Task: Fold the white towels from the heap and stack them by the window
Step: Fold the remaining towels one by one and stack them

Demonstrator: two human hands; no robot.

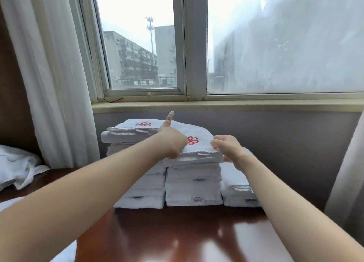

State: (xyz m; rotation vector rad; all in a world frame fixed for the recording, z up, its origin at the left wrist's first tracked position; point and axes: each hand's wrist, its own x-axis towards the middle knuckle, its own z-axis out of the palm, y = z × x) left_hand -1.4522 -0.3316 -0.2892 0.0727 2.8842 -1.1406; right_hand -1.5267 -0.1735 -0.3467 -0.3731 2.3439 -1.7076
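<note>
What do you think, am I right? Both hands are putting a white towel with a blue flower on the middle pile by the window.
Not quite: the flower is red, not blue. The head view shows the left hand and right hand putting that white towel on the middle pile by the window.
</note>
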